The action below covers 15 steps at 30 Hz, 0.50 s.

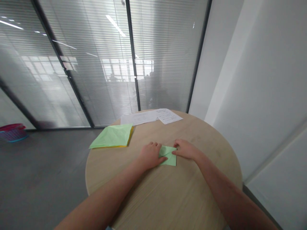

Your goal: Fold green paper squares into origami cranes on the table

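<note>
A small folded piece of green paper (169, 156) lies in the middle of the round wooden table (168, 198). My left hand (150, 155) rests on its left part, fingers curled and pressed down on it. My right hand (185, 149) pinches the paper's right edge between thumb and fingers. Both forearms reach in from the bottom of the view.
A stack of green and yellow paper sheets (112, 136) lies at the table's far left. White printed sheets (151, 116) lie at the far edge. Behind stand glass walls with blinds; a pink and blue basket (12, 132) sits on the grey floor at left.
</note>
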### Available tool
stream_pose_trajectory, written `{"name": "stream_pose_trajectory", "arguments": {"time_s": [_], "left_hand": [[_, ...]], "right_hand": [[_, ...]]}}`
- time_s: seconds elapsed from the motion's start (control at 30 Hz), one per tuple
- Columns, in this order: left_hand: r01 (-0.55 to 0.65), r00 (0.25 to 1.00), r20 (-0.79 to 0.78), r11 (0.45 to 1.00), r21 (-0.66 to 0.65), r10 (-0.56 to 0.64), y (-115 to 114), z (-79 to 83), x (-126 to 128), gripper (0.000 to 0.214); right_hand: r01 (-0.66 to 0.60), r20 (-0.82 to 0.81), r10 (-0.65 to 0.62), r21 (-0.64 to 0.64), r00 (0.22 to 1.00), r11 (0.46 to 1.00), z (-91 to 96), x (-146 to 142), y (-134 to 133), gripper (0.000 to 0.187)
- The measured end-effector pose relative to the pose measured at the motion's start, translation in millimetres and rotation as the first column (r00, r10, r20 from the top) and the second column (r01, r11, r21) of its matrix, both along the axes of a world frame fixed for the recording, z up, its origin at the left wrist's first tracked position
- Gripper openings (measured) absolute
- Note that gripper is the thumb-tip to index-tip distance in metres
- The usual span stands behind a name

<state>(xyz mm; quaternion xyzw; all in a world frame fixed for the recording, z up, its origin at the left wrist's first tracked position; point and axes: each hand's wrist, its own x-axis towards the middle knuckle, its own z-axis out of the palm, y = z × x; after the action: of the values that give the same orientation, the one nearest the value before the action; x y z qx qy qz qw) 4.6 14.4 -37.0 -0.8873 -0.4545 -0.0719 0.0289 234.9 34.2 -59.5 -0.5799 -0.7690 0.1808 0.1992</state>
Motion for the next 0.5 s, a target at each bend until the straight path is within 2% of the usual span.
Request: {"name": "stream_pose_trajectory", "arguments": {"time_s": [0.13,0.23,0.3,0.37,0.43,0.5], "left_hand": [[0.002,1.000,0.018,1.000,0.019,-0.003,1,1.8,-2,0.051],[-0.035,0.993,0.112,0.994,0.103,0.023,1,10.3,-5,0.049],[-0.072,0.975,0.220,0.983,0.171,0.033,1,17.6,-7,0.040],[-0.113,0.935,0.350,0.979,0.170,0.047,1,22.8,-9,0.032],[-0.136,0.859,0.502,0.990,0.040,0.097,3,23.6,-11,0.033],[-0.095,0.725,0.655,0.972,-0.213,0.215,7,20.7,-11,0.039]], "right_hand": [[0.025,-0.076,-0.027,-0.024,0.997,0.999,-0.4,1,2,0.014],[0.029,-0.143,-0.031,-0.019,0.989,0.999,3.2,2,4,0.014],[0.034,-0.262,-0.036,-0.012,0.964,0.999,6.1,0,5,0.016],[0.028,-0.439,-0.024,0.003,0.898,1.000,8.2,-4,7,0.017],[0.014,-0.593,0.021,0.055,0.805,0.998,9.9,-10,7,0.017],[0.019,-0.667,0.090,0.154,0.740,0.988,12.3,-17,3,0.014]]}}
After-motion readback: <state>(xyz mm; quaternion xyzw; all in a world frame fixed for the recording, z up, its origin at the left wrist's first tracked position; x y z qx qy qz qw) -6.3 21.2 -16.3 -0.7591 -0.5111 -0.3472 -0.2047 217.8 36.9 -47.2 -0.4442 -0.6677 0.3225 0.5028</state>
